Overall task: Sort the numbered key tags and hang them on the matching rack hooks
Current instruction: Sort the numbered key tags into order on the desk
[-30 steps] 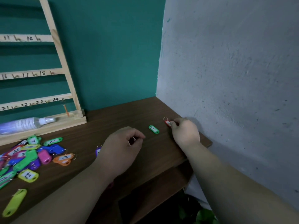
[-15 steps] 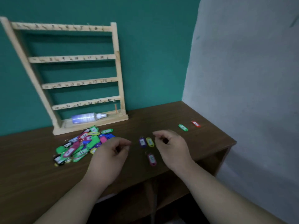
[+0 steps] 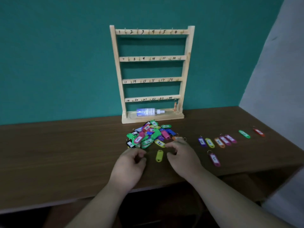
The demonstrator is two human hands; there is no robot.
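A wooden rack (image 3: pixel 152 79) with four rows of hooks numbered 1 to 24 stands against the teal wall. An orange tag (image 3: pixel 175 106) hangs at its lower right. A pile of coloured key tags (image 3: pixel 150 134) lies in front of the rack. A yellow-green tag (image 3: pixel 159 155) lies face down between my hands. My left hand (image 3: pixel 130 167) hovers just left of it, with loosely curled fingers holding nothing. My right hand (image 3: pixel 182 157) hovers at the pile's near right edge, its fingers also loosely curled and holding nothing. Several tags lie in a row (image 3: pixel 219 142) to the right.
A spray bottle (image 3: pixel 148 112) lies on the rack's base. Farther right on the brown table (image 3: pixel 65 153) lie a green tag (image 3: pixel 244 134) and a red tag (image 3: pixel 259 132). A pink tag marked 5 (image 3: pixel 214 159) lies nearer. A grey wall (image 3: pixel 279 79) bounds the right side.
My right hand let go of the red tag at the far right and came back to the pile. The view swung left, bringing the whole rack into sight.
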